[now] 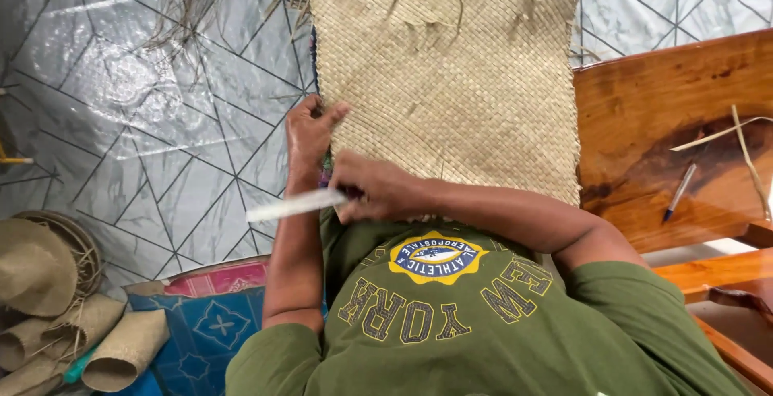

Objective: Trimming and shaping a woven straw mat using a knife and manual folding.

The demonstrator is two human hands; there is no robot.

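Note:
A woven straw mat (451,74) lies over my lap and stretches away from me. My left hand (310,130) grips the mat's left edge, thumb on top of the weave. My right hand (374,188) sits at the mat's near left corner, closed around the handle of a knife (294,205) whose pale blade points left, past my left forearm. Loose straw ends stick out along the mat's far edge.
A wooden bench (644,122) stands on my right, with a pen (679,192) and thin straw strips (745,150) on it. Rolled woven pieces and a straw hat (36,267) lie at lower left on the tiled floor (161,146). A blue patterned cushion (209,323) is beside my left elbow.

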